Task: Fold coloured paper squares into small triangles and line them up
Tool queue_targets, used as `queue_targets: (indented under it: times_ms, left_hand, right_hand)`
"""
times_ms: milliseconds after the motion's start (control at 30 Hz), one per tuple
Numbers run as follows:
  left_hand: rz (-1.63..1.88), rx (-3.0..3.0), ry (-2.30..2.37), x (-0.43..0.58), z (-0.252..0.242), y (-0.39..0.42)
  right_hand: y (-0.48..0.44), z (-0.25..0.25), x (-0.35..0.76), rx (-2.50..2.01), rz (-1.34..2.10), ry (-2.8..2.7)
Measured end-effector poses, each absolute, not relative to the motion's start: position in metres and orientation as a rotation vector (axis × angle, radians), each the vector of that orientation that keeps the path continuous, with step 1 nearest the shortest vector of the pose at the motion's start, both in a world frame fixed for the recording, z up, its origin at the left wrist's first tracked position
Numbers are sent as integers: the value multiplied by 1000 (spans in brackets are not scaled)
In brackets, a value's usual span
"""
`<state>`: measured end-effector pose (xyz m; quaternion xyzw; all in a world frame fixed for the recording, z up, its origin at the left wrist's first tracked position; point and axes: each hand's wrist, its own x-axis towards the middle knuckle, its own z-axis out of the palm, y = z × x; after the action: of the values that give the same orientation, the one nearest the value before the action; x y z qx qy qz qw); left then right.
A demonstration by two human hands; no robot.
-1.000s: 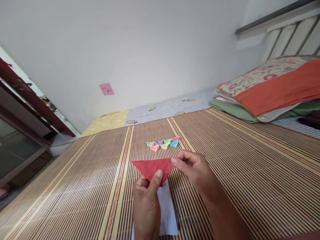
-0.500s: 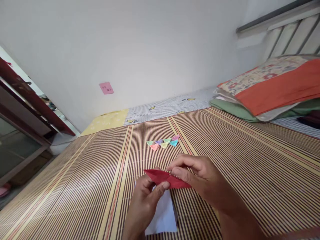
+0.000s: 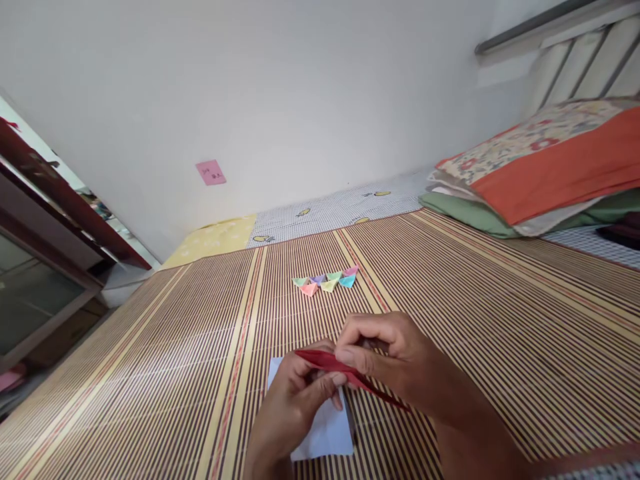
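A folded piece of red paper [image 3: 327,362] is held between my two hands, above the striped mat [image 3: 210,333]. My left hand [image 3: 295,400] grips its left part, thumb on the near side and fingers behind. With thumb and forefinger, my right hand [image 3: 385,350] pinches the paper's upper edge near the middle. The paper's right end slants down and sticks out below my right hand. Under my left hand lies a white sheet of paper [image 3: 325,433], partly covered. Farther out, several small folded paper triangles [image 3: 327,281] in pastel colours sit in two staggered rows.
Folded bedding [image 3: 545,167] with an orange band is stacked at the right. Checked cloth [image 3: 320,213] and yellow cloth [image 3: 215,239] border the mat along the white wall [image 3: 320,100]. A pink note [image 3: 211,173] is on the wall. A dark red door [image 3: 65,187] stands at the left.
The red paper has tilted from showing its broad face to nearly edge-on, its right end now lower. Both hands keep hold of it, and my right fingers have closed on its upper edge.
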<state>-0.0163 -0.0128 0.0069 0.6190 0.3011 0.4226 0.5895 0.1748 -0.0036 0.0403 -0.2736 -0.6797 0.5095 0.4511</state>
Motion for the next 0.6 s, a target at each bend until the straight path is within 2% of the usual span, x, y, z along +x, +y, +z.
queue_targets:
  times_ms: [200, 600]
  left_hand:
    - [1018, 1413, 665, -18, 7, -12]
    - [1035, 1366, 610, -23, 4, -10]
  right_hand:
    - [-6, 41, 172, -743, 1323, -1651]
    - [-6, 44, 177, -815, 1216, -1735]
